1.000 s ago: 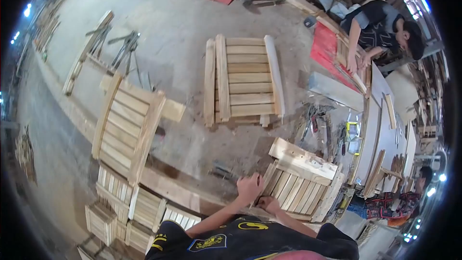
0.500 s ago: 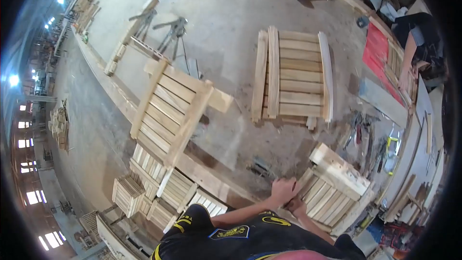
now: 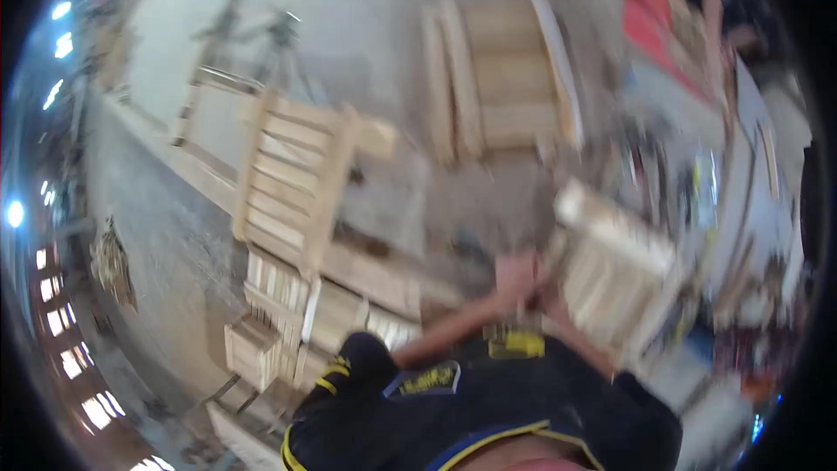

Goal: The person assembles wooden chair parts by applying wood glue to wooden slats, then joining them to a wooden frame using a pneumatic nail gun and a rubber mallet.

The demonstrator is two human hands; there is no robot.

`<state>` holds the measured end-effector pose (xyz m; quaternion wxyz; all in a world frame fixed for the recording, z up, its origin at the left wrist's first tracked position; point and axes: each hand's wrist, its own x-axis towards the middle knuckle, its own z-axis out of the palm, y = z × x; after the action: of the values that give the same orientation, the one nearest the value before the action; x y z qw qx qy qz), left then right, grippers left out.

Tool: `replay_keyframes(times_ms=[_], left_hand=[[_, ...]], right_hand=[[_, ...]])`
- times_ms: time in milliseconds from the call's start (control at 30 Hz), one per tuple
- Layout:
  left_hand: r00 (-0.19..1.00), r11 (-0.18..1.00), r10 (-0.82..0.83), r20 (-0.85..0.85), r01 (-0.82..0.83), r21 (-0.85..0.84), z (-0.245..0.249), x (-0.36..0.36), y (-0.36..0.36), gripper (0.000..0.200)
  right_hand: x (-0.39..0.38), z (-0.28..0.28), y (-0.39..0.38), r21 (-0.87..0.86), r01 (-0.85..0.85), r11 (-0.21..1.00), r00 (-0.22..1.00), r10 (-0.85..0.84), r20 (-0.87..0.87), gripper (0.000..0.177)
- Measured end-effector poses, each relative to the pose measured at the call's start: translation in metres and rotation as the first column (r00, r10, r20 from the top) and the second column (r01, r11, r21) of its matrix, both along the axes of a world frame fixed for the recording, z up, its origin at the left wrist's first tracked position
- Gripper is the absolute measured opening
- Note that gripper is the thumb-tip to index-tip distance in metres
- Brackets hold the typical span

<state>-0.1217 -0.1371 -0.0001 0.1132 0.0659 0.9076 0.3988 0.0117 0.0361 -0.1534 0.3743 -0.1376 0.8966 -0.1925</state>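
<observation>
Motion smears the view. My left hand (image 3: pixel 518 276) is in front of my chest, at the left edge of a slatted wooden panel (image 3: pixel 610 288) with a thick pale beam (image 3: pixel 615 227) across its far end. My right hand (image 3: pixel 551 298) is close beside it, nearer my body, and the two seem to touch. The fingers of both hands are too blurred to make out, and so is anything between them.
A slatted wooden frame (image 3: pixel 292 179) leans over a low ledge at the left, above stacked slatted pieces (image 3: pixel 336 318). Another slatted panel (image 3: pixel 510 78) lies on the floor ahead. Tools and scraps lie at the right. A red sheet (image 3: pixel 649 22) is at the upper right.
The whole view has shifted and blurred, with the floor panel and the beam now higher in the picture. Both hands stay close together beside the slatted panel.
</observation>
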Motion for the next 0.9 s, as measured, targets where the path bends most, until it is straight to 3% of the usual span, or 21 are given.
replay_keyframes(times_ms=[33, 67, 133, 167, 200, 233, 300, 400, 467, 567, 733, 800, 867, 900], left_hand=[[0.995, 0.998, -0.018, -0.099, 0.012, -0.068, -0.012, 0.007, 0.0, 0.022], [0.991, 0.999, -0.025, -0.135, 0.02, -0.035, -0.013, 0.008, -0.002, 0.025], [0.997, 0.981, -0.065, -0.052, 0.054, -0.189, -0.003, 0.008, 0.0, 0.028], [0.999, 0.994, -0.021, -0.036, 0.017, -0.112, -0.013, 0.01, 0.002, 0.026], [0.999, 0.991, 0.0, -0.032, -0.004, -0.131, -0.013, 0.002, 0.004, 0.025], [0.992, 0.991, 0.039, -0.123, -0.055, -0.125, -0.023, 0.004, 0.004, 0.024], [0.985, 0.985, 0.036, -0.168, -0.063, -0.16, -0.019, 0.002, 0.006, 0.023], [0.985, 0.98, -0.048, -0.163, 0.014, -0.199, -0.026, -0.002, 0.002, 0.029], [0.991, 0.971, -0.048, -0.126, 0.017, -0.238, -0.016, 0.0, 0.004, 0.028], [0.995, 0.942, -0.081, -0.054, 0.058, -0.332, -0.007, -0.004, 0.007, 0.028], [0.993, 0.956, -0.028, -0.115, -0.007, -0.292, -0.005, -0.003, 0.009, 0.028], [0.993, 0.955, -0.053, -0.101, 0.021, -0.295, -0.009, -0.004, 0.006, 0.028], [0.993, 0.954, -0.07, -0.09, 0.04, -0.296, -0.009, -0.006, 0.005, 0.028], [0.996, 0.945, -0.089, -0.001, 0.084, -0.317, -0.006, -0.008, 0.005, 0.03]], right_hand=[[-0.007, 0.005, -0.002, -0.043, -0.008, 0.999, 1.0, 0.008, 0.012, 0.042], [-0.008, 0.014, -0.003, -0.079, -0.011, 0.997, 1.0, 0.012, 0.007, 0.038], [0.003, 0.037, 0.0, -0.127, 0.012, 0.992, 1.0, -0.011, 0.01, 0.03], [0.008, 0.054, 0.006, -0.162, -0.019, 0.987, 1.0, 0.017, -0.012, 0.027], [0.003, 0.066, 0.003, -0.01, 0.304, 0.953, 0.945, -0.3, 0.128, 0.019], [0.016, 0.047, 0.012, -0.077, 0.371, 0.925, 0.924, -0.36, 0.129, 0.02], [0.001, 0.091, 0.012, -0.085, 0.453, 0.888, 0.874, -0.423, 0.239, 0.016], [-0.004, 0.092, 0.01, -0.148, 0.474, 0.868, 0.87, -0.436, 0.231, 0.017], [-0.002, 0.089, 0.002, -0.019, 0.321, 0.947, 0.946, -0.319, 0.048, 0.017], [-0.008, 0.096, 0.0, -0.031, 0.333, 0.942, 0.939, -0.328, 0.103, 0.022], [-0.012, 0.106, -0.007, 0.023, 0.327, 0.945, 0.938, -0.327, 0.111, 0.022], [-0.01, 0.1, -0.007, 0.004, 0.281, 0.96, 0.958, -0.28, -0.065, 0.017], [-0.008, 0.095, -0.01, -0.012, 0.287, 0.958, 0.955, -0.287, -0.08, 0.015], [-0.008, 0.092, -0.011, -0.024, 0.296, 0.955, 0.95, -0.296, -0.095, 0.014]])
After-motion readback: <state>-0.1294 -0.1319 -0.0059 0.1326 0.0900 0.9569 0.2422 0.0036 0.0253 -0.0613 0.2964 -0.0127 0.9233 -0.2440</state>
